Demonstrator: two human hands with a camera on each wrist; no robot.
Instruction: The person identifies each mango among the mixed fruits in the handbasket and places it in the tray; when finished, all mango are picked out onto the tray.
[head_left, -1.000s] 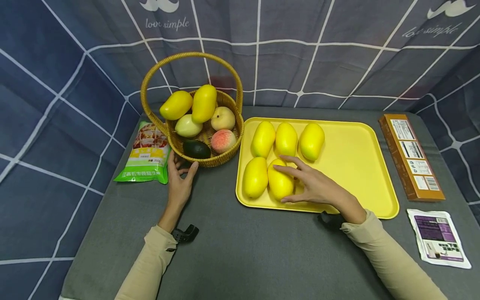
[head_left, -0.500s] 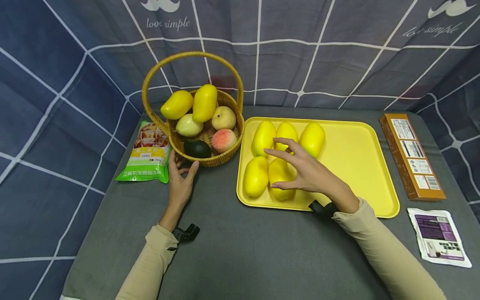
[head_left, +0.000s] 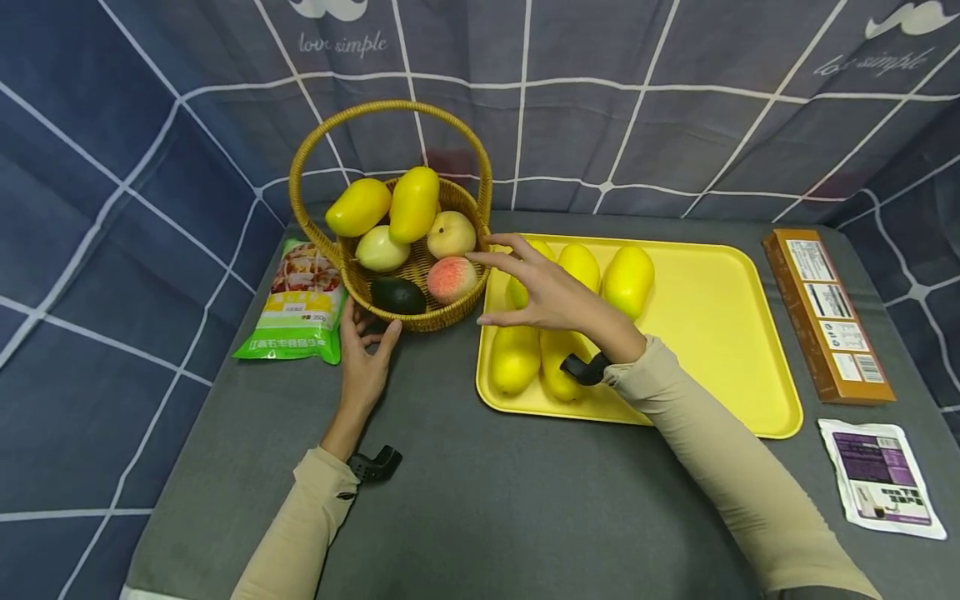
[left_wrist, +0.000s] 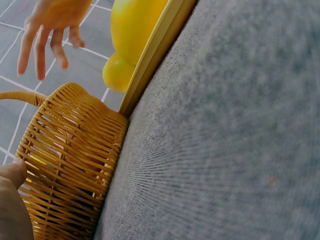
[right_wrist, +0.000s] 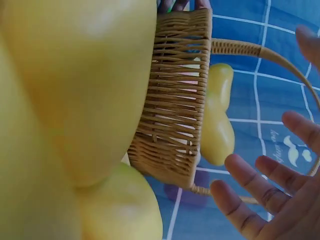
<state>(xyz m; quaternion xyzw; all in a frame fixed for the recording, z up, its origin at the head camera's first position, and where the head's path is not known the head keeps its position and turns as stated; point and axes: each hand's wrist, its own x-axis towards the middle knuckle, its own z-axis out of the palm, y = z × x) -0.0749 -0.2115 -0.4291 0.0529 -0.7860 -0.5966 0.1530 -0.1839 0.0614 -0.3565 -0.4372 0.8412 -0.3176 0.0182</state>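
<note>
The wicker basket holds two mangoes, a green fruit, a pale peach, a pink peach and a dark avocado. Against its near outer wall rests my left hand; in the left wrist view the thumb touches the weave. My right hand, empty with fingers spread, hovers between the basket's right rim and the tray's left end. Beneath and beside it, several mangoes lie on the yellow tray, some partly hidden by the hand and wrist.
A green and white food bag lies left of the basket, close to it. Beyond the tray's right edge are a brown box and a white and purple pouch. A checked cloth hangs behind.
My right hand has moved left and away from the near mangoes, over to the basket's right side, holding nothing. My left hand stays against the basket.
</note>
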